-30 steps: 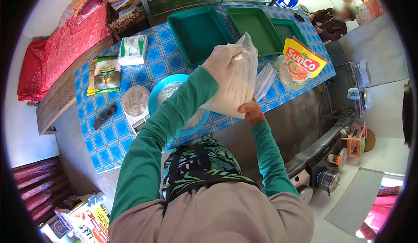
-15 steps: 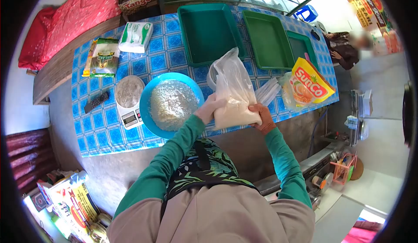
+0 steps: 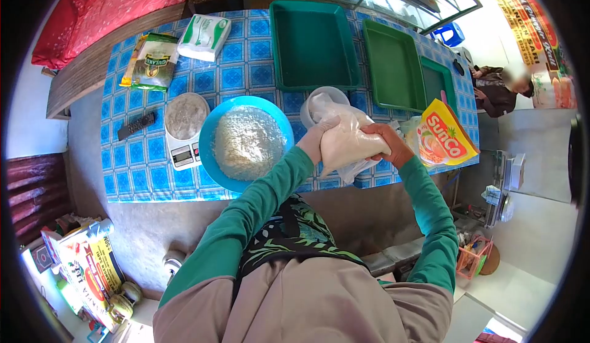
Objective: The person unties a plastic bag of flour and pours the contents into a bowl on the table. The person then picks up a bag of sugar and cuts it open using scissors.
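Observation:
A clear plastic bag of pale powder is held over the near table edge between both hands. My left hand, dusted white, grips its left side. My right hand is wrapped round the right side. Loose plastic hangs below the bag. Just behind it stands a translucent tub, partly covered. To the left, a blue basin holds a heap of white powder. Beside the basin is a kitchen scale with a round, dusty pan on top.
Green trays lie along the back. A yellow SunCo pouch stands at the right. A Gulaku packet, a white-green packet and a remote control lie at the left. Another person is beyond the right end.
The powder bag has been tipped over; its loose top, upright before, now hangs down. Both hands have moved slightly right and up with it, and the tub behind shows more. The view has shifted slightly.

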Motion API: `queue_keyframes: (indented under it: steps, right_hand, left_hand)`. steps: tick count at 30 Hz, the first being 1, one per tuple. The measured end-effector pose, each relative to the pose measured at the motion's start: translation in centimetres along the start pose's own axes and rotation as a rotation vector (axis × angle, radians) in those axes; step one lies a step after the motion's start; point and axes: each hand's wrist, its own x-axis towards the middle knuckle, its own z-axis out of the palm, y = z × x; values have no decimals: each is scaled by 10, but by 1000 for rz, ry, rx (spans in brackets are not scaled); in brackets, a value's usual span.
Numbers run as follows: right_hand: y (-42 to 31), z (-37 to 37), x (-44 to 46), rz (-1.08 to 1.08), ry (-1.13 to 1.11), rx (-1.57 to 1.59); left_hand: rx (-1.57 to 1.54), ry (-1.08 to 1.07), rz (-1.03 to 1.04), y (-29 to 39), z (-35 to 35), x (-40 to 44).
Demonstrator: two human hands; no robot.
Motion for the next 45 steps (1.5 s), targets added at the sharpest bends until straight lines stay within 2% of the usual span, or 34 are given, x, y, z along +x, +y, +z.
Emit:
queue_keyframes:
  steps: [3,6,7,8,11,14,20,22,23,25,26,31,35,37,38,40,45]
  right_hand:
    - [-1,-2,-1,-57,0,-30]
    - [5,-8,-3,-150,47,-105]
    - [6,-11,-4,-188,90,-158]
    - [8,-13,-6,-187,88,-161]
    - [13,-13,-8,-152,22,-150]
    - [17,-11,-8,-136,41,-73]
    - [-1,-15,-8,-75,49,-214]
    - [-10,-14,-11,-155,225,-577]
    - [-14,-13,-10,-154,229,-578]
    - [-24,-12,-5,-187,87,-569]
    - [-26,-18,1,-186,91,-568]
    - [-45,-4,3,-135,291,-909]
    - [-43,-4,8,-153,260,-868]
    - [-35,-12,19,-319,292,-1051]
    - [-39,-11,16,-322,290,-1054]
    - [-42,-6,4,-228,66,-768]
    - [-12,-12,-3,-243,116,-561]
  left_hand:
    - [-47,-15,28,-3,5,2]
    - [11,-8,131,-12,-2,14]
    - [113,7,188,-16,-2,16]
    - [216,23,245,-19,-2,19]
    - [132,11,281,-30,1,26]
    - [123,44,264,-32,9,24]
    - [168,13,191,-29,5,32]
    - [73,-12,117,-30,4,34]
    - [-21,-39,43,-32,3,37]
    - [-103,-113,46,-39,0,38]
    - [-186,-177,51,-41,0,36]
    - [-177,-235,94,-37,6,24]
    - [-259,-238,75,-34,7,22]
    - [-228,-202,93,-36,6,27]
    - [-196,-166,111,-37,6,31]
    - [-137,-120,101,-36,2,41]
    - [-54,-78,41,-36,0,39]
